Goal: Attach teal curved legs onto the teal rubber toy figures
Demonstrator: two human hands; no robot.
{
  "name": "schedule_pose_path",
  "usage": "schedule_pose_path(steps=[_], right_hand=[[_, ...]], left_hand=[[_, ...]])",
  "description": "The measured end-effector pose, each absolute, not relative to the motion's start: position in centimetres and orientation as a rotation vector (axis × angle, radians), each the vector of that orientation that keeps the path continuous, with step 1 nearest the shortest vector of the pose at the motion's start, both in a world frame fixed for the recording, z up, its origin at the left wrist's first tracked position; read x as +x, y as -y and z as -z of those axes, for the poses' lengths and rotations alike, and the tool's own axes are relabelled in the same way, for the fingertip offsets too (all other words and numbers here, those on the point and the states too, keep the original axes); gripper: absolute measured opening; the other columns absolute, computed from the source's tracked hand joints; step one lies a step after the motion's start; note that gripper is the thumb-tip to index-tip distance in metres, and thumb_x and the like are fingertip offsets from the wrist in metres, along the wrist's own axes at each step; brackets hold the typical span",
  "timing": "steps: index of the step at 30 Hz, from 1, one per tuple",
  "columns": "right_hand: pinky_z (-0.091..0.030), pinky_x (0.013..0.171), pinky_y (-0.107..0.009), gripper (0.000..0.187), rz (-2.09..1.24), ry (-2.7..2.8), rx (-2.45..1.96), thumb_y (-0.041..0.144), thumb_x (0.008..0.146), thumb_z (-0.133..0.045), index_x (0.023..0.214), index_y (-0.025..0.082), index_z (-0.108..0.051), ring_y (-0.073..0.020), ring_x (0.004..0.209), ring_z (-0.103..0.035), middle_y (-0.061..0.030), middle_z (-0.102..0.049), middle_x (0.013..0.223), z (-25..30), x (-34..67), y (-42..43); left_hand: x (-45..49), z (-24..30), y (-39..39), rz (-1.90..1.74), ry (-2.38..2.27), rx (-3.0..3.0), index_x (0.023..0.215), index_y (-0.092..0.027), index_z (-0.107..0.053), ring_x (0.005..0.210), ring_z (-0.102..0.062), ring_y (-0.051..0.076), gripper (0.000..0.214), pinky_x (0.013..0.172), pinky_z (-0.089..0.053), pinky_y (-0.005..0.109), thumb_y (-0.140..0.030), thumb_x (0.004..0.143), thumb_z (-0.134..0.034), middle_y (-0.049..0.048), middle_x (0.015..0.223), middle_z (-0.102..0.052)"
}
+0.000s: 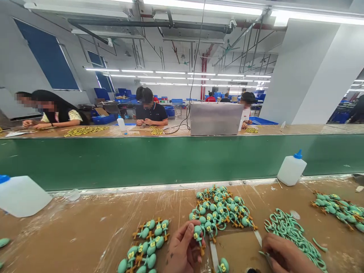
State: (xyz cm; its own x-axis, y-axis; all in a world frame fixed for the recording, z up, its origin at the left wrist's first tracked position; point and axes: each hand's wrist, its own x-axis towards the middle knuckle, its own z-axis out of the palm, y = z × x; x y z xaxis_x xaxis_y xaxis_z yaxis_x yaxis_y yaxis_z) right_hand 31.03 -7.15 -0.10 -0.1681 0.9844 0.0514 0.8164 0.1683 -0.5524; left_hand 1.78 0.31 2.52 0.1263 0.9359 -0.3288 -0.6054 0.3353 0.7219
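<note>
My left hand (182, 250) is at the bottom centre, its fingers pinched round a small teal toy figure (198, 235) with yellow eyes and an orange body. My right hand (284, 256) is at the bottom right, curled over the near end of a heap of curved teal parts (290, 231); what its fingers hold is hidden. A big pile of the same teal figures (220, 210) lies just beyond my left hand. A smaller group of figures (148, 244) lies to its left.
A green conveyor belt (170, 159) runs across behind the brown worktable (85, 231). White squeeze bottles with blue caps stand at the right (291, 168) and lie at the left (21, 195). More figures (338, 208) lie far right. Several people work at the opposite bench, beside a metal box (216, 118).
</note>
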Motion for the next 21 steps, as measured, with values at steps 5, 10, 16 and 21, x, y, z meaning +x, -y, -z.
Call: schedule_pose_path(steps=[5,10,16,21], right_hand=[[-0.045,0.071,-0.029,0.016,-0.519,2.011,-1.685,0.025,0.084,-0.047,0.086,0.022,-0.063,-0.0222,0.075,-0.061,-0.0021,-0.064,0.082,0.4,30.0,6.8],[-0.040,0.063,-0.026,0.014,-0.619,1.806,-1.667,0.029,0.080,-0.054,0.081,0.020,-0.065,-0.0200,0.065,-0.056,0.0012,-0.061,0.071,0.4,30.0,6.6],[-0.045,0.058,-0.025,0.022,-0.784,1.648,-1.603,0.030,0.071,-0.053,0.076,0.018,-0.070,-0.0208,0.065,-0.059,-0.0013,-0.063,0.071,2.4,30.7,6.5],[-0.055,0.080,-0.033,0.021,-0.827,1.541,-1.540,0.038,0.078,-0.066,0.082,0.024,-0.081,-0.0285,0.089,-0.068,-0.0076,-0.074,0.093,2.8,31.2,7.3]], left_hand=[[1.9,-2.5,-0.4,-1.131,-0.865,0.423,0.073,-0.014,-0.074,0.048,-0.061,0.009,0.055,0.032,-0.039,0.011,-0.049,0.038,-0.098,-0.0019,0.054,-0.067],[2.1,-2.0,-0.5,-1.096,-0.854,0.412,0.074,-0.014,-0.074,0.046,-0.061,0.009,0.052,0.034,-0.042,0.012,-0.045,0.041,-0.099,-0.0014,0.051,-0.067],[2.3,-2.0,-0.3,-1.050,-0.840,0.413,0.073,-0.014,-0.074,0.047,-0.060,0.010,0.052,0.034,-0.042,0.013,-0.046,0.040,-0.099,-0.0008,0.052,-0.066],[2.3,-1.9,-0.1,-1.036,-0.836,0.421,0.075,-0.015,-0.074,0.048,-0.061,0.010,0.052,0.034,-0.043,0.013,-0.047,0.042,-0.098,-0.0016,0.053,-0.065]])
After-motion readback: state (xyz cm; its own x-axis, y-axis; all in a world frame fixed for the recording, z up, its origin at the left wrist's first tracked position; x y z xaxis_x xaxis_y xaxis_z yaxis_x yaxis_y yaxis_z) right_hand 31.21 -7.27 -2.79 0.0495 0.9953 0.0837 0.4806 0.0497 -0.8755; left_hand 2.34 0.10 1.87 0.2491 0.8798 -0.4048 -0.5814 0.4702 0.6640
